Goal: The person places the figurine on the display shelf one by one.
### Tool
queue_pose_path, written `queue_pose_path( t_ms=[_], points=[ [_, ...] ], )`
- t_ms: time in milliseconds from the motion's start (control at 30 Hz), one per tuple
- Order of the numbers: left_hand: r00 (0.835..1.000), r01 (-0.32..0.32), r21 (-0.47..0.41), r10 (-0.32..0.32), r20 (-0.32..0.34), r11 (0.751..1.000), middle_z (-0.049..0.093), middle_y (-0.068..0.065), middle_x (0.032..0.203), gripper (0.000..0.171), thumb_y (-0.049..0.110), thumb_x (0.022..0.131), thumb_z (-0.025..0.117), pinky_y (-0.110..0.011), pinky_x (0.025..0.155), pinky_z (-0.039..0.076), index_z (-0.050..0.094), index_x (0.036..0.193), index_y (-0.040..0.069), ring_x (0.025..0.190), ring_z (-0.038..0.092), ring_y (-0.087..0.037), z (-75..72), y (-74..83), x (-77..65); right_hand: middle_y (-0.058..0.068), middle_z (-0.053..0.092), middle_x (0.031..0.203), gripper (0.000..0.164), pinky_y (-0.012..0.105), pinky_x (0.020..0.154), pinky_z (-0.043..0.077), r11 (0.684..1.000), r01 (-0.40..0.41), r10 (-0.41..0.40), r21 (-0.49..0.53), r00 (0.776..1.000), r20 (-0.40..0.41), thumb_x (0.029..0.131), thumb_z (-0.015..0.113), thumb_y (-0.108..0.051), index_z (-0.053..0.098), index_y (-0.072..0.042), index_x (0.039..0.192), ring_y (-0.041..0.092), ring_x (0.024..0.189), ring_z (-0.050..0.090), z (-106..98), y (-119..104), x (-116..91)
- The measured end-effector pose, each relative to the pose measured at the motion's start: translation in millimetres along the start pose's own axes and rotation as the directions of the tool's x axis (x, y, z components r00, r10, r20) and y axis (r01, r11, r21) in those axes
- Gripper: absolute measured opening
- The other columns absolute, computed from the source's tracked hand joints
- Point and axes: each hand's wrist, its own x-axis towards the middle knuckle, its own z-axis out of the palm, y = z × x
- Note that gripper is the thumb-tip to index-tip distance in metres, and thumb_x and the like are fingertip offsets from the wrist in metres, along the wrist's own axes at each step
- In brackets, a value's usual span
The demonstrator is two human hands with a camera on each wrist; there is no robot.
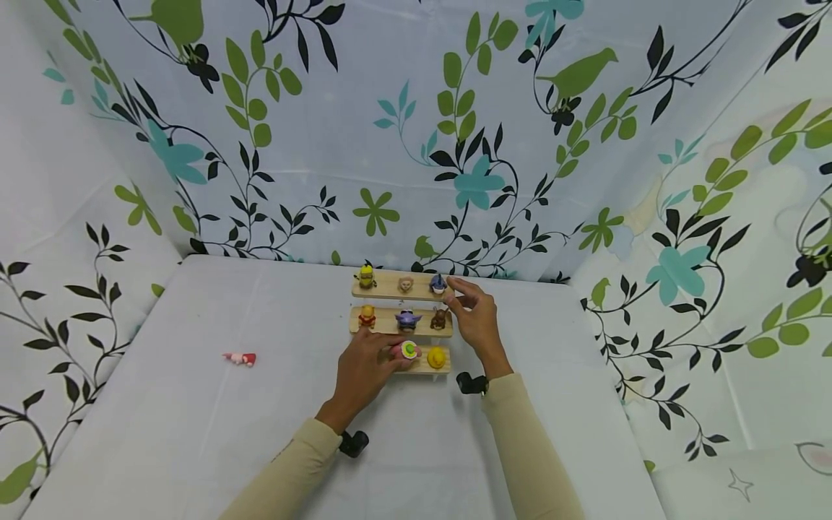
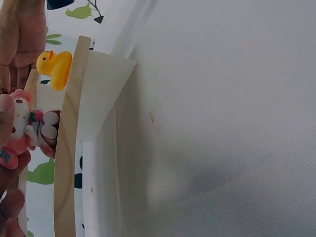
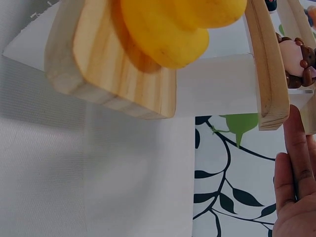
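My left hand (image 1: pixel 367 365) pinches a small pink-hooded rabbit figurine (image 2: pixel 19 121) between thumb and fingers. The figurine is right at the left part of the bottom plank (image 2: pixel 67 182) of a three-step wooden display stand. On that plank's right half sits a yellow rubber duck (image 1: pixel 436 357). At the stand's right side, the right hand (image 1: pixel 477 318) holds the end of the top plank (image 1: pixel 386 294), thumb and index finger around it beside a blue figurine (image 1: pixel 438 283). Its lower fingers (image 3: pixel 296 148) are straight, close against the middle plank's end (image 3: pixel 274 108).
A yellow figurine (image 1: pixel 367 276) and a small tan figurine (image 1: pixel 406 284) share the top plank. The middle plank carries an orange bear (image 1: pixel 367 316), a purple figurine (image 1: pixel 408 320) and a brown figurine (image 1: pixel 439 318). A red and pink figurine (image 1: pixel 240 359) lies on the white table at left.
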Motion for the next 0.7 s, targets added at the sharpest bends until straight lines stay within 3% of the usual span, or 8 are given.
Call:
queue_pose_path(
  t_ms=[333,500,700],
  points=[
    [0.995,-0.044,0.052,0.049,-0.092,0.998,0.083,0.004,0.108,0.051,0.043,0.073,0.097,-0.029,0.064,0.05,0.084,0.117,0.022,0.086,0.054,-0.013,-8.4,-5.9,-4.4,-0.002,0.062,0.152,0.041,0.045,0.105,0.057,1.0,0.004,-0.004,-0.002,1.0,-0.001,0.103,0.069,-0.025,0.068,-0.024,0.144,0.027,0.115,0.072,1,0,0],
    [0.986,-0.065,0.063,0.074,-0.148,0.996,0.083,0.003,0.106,0.046,0.039,0.074,0.098,-0.029,0.062,0.049,0.084,0.114,0.021,0.084,0.052,-0.014,-18.7,-12.6,-8.7,-0.001,0.062,0.152,0.042,0.045,0.106,0.057,1.0,0.011,-0.011,-0.002,1.0,-0.002,0.102,0.069,-0.025,0.068,-0.022,0.144,0.028,0.114,0.072,1,0,0],
    [0.98,-0.022,0.062,0.033,-0.194,0.998,0.082,0.0,0.099,0.047,0.035,0.074,0.098,-0.032,0.063,0.049,0.083,0.115,0.017,0.085,0.054,-0.016,-33.6,-21.8,-12.8,-0.001,0.063,0.152,0.041,0.047,0.102,0.059,1.0,0.024,-0.024,-0.003,1.0,-0.007,0.102,0.068,-0.027,0.069,-0.023,0.144,0.028,0.113,0.073,0,3,-1]
  ],
)
